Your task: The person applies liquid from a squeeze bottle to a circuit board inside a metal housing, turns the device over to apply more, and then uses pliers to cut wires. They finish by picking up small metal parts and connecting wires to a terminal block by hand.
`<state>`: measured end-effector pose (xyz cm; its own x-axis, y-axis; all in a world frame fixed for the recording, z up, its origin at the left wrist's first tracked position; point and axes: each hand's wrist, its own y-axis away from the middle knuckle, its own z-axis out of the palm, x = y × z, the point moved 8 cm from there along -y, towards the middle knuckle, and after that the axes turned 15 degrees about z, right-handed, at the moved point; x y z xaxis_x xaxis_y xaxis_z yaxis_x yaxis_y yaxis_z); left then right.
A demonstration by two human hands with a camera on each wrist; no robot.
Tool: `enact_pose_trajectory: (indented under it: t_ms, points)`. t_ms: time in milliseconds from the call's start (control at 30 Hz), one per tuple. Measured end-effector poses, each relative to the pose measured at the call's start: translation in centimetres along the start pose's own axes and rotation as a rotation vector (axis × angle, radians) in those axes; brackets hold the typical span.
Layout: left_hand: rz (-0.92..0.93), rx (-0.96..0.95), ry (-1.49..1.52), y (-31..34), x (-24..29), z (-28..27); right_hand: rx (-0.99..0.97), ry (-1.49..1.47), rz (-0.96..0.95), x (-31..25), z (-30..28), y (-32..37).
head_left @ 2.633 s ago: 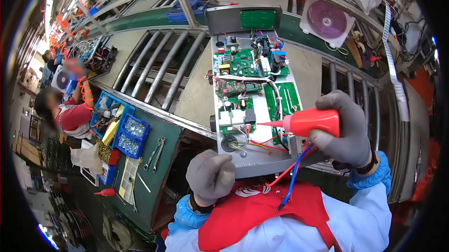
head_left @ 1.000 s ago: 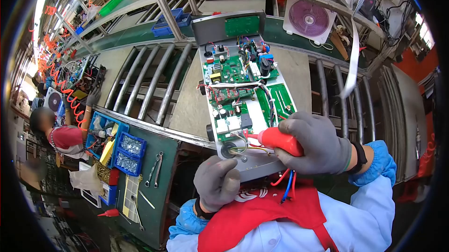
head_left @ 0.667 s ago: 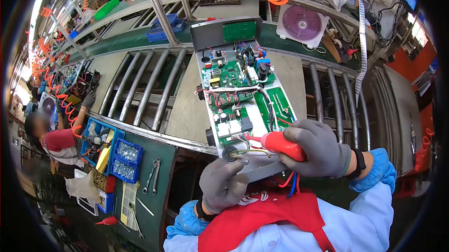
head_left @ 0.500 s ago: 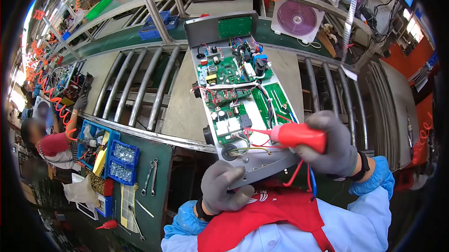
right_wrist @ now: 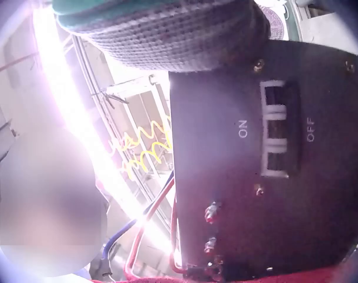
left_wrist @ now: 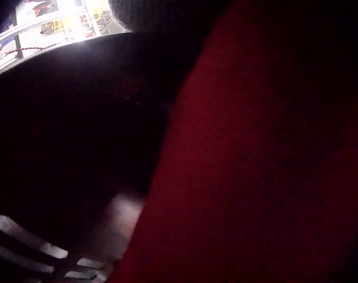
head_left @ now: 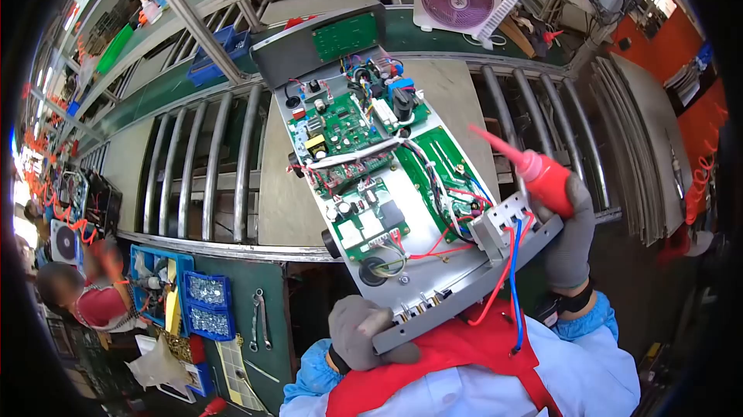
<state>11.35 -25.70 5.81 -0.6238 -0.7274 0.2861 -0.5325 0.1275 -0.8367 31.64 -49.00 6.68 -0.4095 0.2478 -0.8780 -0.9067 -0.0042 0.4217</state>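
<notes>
An opened metal unit with green circuit boards [head_left: 348, 126] lies before me. My gloved left hand [head_left: 360, 332] pinches the left end of its grey front panel [head_left: 457, 297], thumb on the outer side. My gloved right hand [head_left: 571, 243] is wrapped around a red squeeze bottle [head_left: 546, 181] at the panel's right end. The bottle's long nozzle points up and left, away from the boards. A switch block [head_left: 501, 223] sits behind the panel, with red and blue wires [head_left: 514, 285] hanging over it. In the right wrist view, the panel's outer face shows ON and OFF around the switch [right_wrist: 276, 130].
Roller conveyors [head_left: 197, 169] run on both sides of the unit. To the left, a green bench [head_left: 271, 293] bears blue screw bins [head_left: 207, 305] and wrenches [head_left: 259, 320]. A purple fan [head_left: 458, 0] stands at the back. Another person [head_left: 104, 293] works at far left.
The bottle's nozzle has left the wiring and swung upward as my right hand moved to the panel's right end. My left hand has taken hold of the panel, which now leans outward.
</notes>
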Motion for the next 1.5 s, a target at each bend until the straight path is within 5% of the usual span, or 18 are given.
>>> enact_pose_trajectory:
  t_ms: [167, 400, 600, 633, 867, 933, 1033, 1100, 1133, 1233, 1300, 1367, 1400, 1500]
  points:
    - [-0.069, -0.012, -0.014, 0.4, -0.9, -1.4, -0.173, 0.043, 0.027, 0.1, 0.5, -0.3]
    - [-0.345, 0.291, -0.25, 3.5, -1.2, -4.5, -0.349, 0.05, 0.339, 3.6, 1.0, 0.6]
    - [-0.487, 0.457, -0.173, 4.2, -0.1, -3.8, -0.443, 0.081, 0.332, 4.0, 0.6, 0.7]
    - [-0.408, 0.46, -0.134, 4.0, 0.0, -3.5, -0.32, 0.05, 0.336, 3.7, 0.6, 1.2]
    - [-0.189, 0.05, 0.099, 2.1, -1.9, -3.9, -0.266, -0.146, 0.19, 4.4, -0.3, -0.6]
    - [-0.133, -0.061, 0.209, 2.7, -3.4, -3.9, -0.311, -0.197, 0.33, 5.5, -0.5, -0.5]
    - [-0.143, 0.129, -0.014, 2.0, -4.4, -4.6, -0.2, -0.211, 0.341, 6.5, -0.9, -0.5]
    - [-0.229, 0.244, -0.116, 1.5, -5.5, -5.4, -0.56, -0.309, 0.414, 6.1, 1.6, -0.2]
    - [-0.247, 0.288, -0.171, 2.5, -6.6, -6.0, -0.458, -0.22, 0.35, 5.6, 2.0, -0.1]
    - [-0.384, 0.478, -0.21, 2.3, -9.6, -8.9, -0.821, -0.609, 0.633, 6.2, 6.8, 0.1]
    - [-0.336, 0.347, -0.312, 1.7, -11.7, -11.4, -0.735, -0.494, 0.601, 6.9, 8.3, -1.0]
    - [-0.369, 0.471, 0.047, 3.7, -15.7, -13.4, -0.689, -0.3, 0.3, 5.5, 8.7, -1.2]
    - [-0.351, 0.457, -0.06, 4.9, -17.9, -14.7, -0.667, -0.2, 0.15, 4.5, 8.9, -1.0]
    - [-0.654, 0.553, 0.167, 6.0, -21.7, -16.5, -0.554, 0.094, -0.213, 2.3, 8.4, 1.6]
